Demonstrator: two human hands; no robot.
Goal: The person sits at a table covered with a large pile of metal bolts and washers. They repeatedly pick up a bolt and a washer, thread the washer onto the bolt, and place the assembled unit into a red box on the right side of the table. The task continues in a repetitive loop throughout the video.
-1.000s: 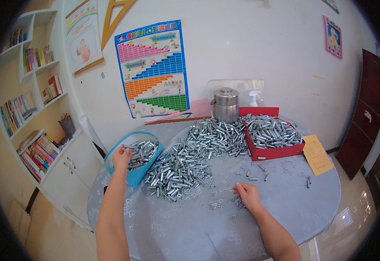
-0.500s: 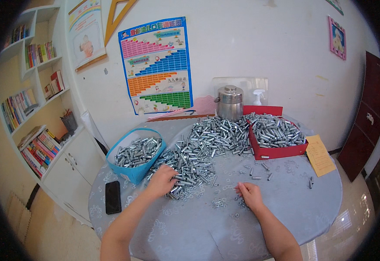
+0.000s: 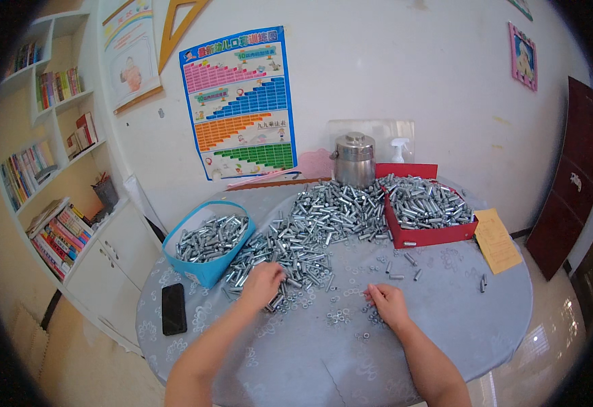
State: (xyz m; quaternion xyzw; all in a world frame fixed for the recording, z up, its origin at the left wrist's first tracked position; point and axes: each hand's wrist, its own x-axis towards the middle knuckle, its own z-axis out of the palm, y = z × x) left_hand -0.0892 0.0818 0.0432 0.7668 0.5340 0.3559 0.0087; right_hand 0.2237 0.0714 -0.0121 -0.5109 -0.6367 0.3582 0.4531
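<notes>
Metal tubes (image 3: 340, 214) lie heaped betw. bin (image 3: 212, 273) & box (image 3: 439, 236); L hand (image 3: 262, 283) has left bin for heap, shifting work there, R hand (image 3: 388, 304) stays by rings (image 3: 339, 316), & neither grip can be told.

Black phone (image 3: 174, 309), steel canister (image 3: 355, 161), 1 blue-edged wall chart (image 3: 241, 102)

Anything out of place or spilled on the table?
Mildly: two metal cylinders lie alone toward the table's right side, well apart from the main pile. A few more sit loose in front of the red box. They look like strays; no damage I can make out.
</notes>
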